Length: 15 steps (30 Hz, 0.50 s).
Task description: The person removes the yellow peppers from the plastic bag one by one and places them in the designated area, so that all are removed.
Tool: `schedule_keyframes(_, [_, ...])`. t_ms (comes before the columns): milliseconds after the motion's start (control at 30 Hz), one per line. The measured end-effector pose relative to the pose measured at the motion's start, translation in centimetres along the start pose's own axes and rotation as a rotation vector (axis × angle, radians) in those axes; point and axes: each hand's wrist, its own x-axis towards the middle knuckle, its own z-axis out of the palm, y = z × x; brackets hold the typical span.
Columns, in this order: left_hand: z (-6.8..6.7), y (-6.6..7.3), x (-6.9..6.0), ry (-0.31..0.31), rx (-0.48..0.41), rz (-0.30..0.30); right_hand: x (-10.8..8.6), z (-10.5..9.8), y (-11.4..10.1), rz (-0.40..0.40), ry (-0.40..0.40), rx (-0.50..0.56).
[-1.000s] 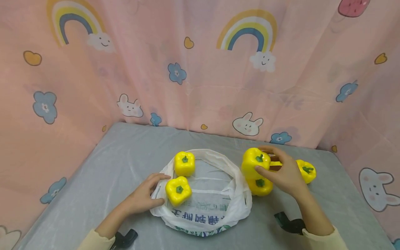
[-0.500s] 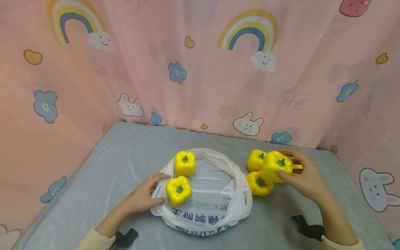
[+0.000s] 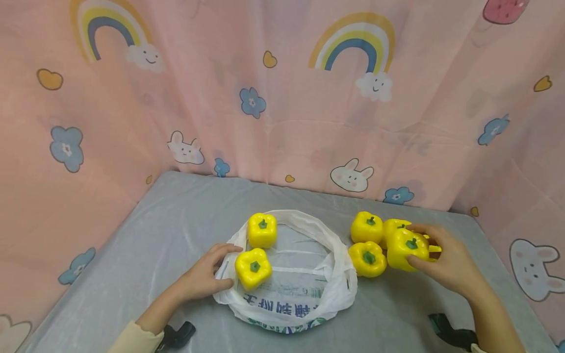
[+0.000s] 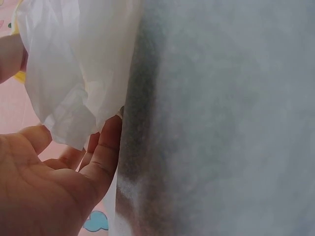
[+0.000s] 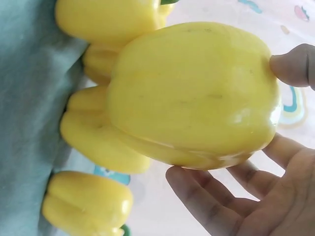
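In the head view my right hand [image 3: 446, 260] grips a yellow bell pepper [image 3: 407, 249] between thumb and fingers, in front of other yellow peppers. The right wrist view shows that pepper [image 5: 194, 93] large between the thumb and the fingers of my right hand [image 5: 275, 191]. My left hand [image 3: 200, 274] rests at the left rim of a white plastic bag [image 3: 340, 289], thumb and fingers on its edge. Two yellow peppers [image 3: 262, 230] [image 3: 253, 268] lie inside the bag at its left. The bag film [image 4: 74, 64] covers part of the left wrist view, beside my left hand [image 4: 59, 187].
Right of the bag stand yellow peppers [image 3: 367, 227] [image 3: 368, 259], with another [image 3: 392, 230] partly behind the held one. A grey cloth [image 3: 190, 206] covers the table. A pink printed curtain [image 3: 291, 132] hangs along the back and sides. Black devices [image 3: 452, 332] sit by both wrists.
My right hand has moved right and slightly toward the front with its pepper, away from the bag, uncovering peppers behind. My left hand and the bag have stayed in place.
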Motion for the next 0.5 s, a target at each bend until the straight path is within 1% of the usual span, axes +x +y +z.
schedule_keyframes(167, [-0.1, 0.0, 0.1, -0.004, -0.003, 0.0, -0.2, 0.3, 0.8, 0.028, -0.06, -0.022])
schedule_keyframes(267, [-0.1, 0.0, 0.1, -0.007, -0.009, -0.007, -0.2, 0.5, 1.3, 0.043, -0.092, -0.012])
schedule_keyframes(367, [-0.1, 0.0, 0.1, -0.005, -0.003, -0.015, -0.2, 0.9, 1.8, 0.049, -0.105, -0.005])
schedule_keyframes(500, [-0.1, 0.1, 0.0, 0.004, 0.007, -0.006, -0.4, 1.3, 2.3, 0.056, -0.105, 0.002])
